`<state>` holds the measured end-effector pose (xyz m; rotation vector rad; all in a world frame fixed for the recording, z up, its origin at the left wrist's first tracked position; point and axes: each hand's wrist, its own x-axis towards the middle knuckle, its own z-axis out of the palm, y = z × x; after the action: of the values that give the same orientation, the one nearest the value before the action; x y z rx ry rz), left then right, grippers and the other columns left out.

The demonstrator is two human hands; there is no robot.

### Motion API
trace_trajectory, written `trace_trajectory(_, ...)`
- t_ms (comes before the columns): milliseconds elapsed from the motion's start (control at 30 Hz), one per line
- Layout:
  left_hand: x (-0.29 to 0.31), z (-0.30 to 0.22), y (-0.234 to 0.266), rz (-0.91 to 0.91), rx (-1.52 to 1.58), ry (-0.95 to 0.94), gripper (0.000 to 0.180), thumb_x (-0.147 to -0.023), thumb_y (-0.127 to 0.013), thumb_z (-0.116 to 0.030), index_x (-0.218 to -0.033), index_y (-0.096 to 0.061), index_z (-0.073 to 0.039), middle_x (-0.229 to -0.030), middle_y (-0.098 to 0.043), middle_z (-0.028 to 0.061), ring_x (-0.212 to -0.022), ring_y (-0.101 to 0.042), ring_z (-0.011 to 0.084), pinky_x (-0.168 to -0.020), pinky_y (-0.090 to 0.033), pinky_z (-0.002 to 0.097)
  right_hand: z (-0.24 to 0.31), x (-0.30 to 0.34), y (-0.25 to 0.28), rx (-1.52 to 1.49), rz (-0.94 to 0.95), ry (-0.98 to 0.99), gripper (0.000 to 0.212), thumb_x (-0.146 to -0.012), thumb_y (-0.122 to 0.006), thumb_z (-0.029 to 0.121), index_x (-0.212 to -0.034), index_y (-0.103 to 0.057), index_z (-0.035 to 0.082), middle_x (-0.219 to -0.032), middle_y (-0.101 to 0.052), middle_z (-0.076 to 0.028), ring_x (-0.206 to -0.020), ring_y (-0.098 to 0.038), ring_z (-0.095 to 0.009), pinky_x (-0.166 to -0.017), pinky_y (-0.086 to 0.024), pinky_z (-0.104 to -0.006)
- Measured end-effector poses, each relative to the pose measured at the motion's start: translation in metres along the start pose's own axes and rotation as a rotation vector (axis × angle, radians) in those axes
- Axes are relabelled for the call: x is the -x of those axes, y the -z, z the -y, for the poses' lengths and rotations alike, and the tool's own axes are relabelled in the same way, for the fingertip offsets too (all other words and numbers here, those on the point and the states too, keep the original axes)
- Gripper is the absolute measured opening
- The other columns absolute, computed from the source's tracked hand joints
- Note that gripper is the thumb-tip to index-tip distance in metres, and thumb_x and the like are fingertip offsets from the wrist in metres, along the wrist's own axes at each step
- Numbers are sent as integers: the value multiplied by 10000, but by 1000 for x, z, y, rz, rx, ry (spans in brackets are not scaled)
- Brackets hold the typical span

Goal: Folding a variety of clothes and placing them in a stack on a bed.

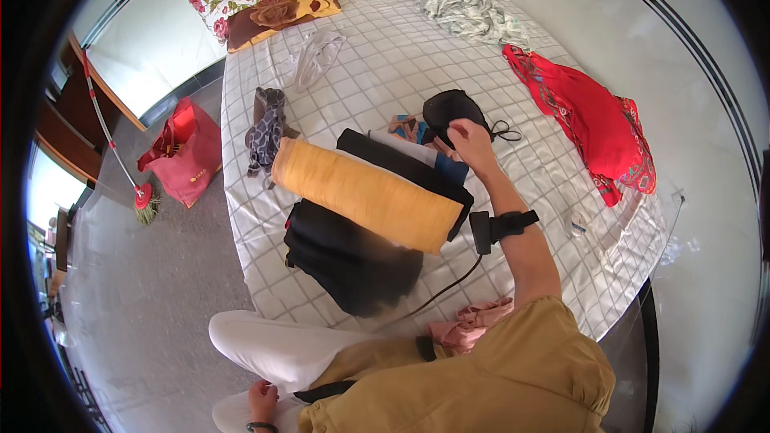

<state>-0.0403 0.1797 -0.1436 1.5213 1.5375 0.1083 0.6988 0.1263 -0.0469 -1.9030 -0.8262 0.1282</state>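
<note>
My right hand (470,145) is at the near edge of a black piece (447,109) with a thin cord loop, its fingers curled on it. Close by lie a patterned blue and brown cloth (407,127) and a partly covered blue item. In front, a rolled yellow cloth (369,194) lies across a folded black garment (401,160). Another black garment (345,261) spreads out on the near side. At the lower left, my left hand (262,399) rests by my white-trousered leg with its fingers bent in; nothing shows in it.
The bed (385,40) has a white checked sheet. On it are a red cloth (589,116), a pale crumpled cloth (473,18), a grey patterned garment (269,124), a yellow pillow (285,12) and pink cloth (472,323). A red bag (186,152) and a mop (144,200) stand at left.
</note>
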Motion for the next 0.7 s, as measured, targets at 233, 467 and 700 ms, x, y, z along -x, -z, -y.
trace_trajectory(233, 10, 10, -12, -29, -62, 1, 204, -739, -615, -118, -872, -639, 34, -663, -663, 126, -565, -644, 204, -553, -518, 316, -100, 5, -30, -327, 36, -411, 434, -785, -728, 279, -1048, -642, -55, -912, -663, -79, -821, -616, -128, -716, -483, -266)
trace_trajectory(467, 18, -11, -18, -42, -362, -99, 196, -710, -608, -121, -824, -639, 35, -703, -657, 191, -687, -657, 330, -626, -505, 399, -61, 10, -25, -327, 138, -397, 441, -791, -728, 286, -1089, -634, -26, -928, -658, -49, -826, -617, -141, -743, -489, -272)
trace_trajectory(700, 19, -27, -26, -24, -371, -163, 201, -718, -608, -140, -811, -647, 34, -734, -647, 226, -738, -637, 398, -621, -479, 451, 11, 34, 6, -542, -40, -241, 346, -799, -693, 248, -1015, -658, -21, -857, -670, -56, -777, -614, -130, -697, -486, -289)
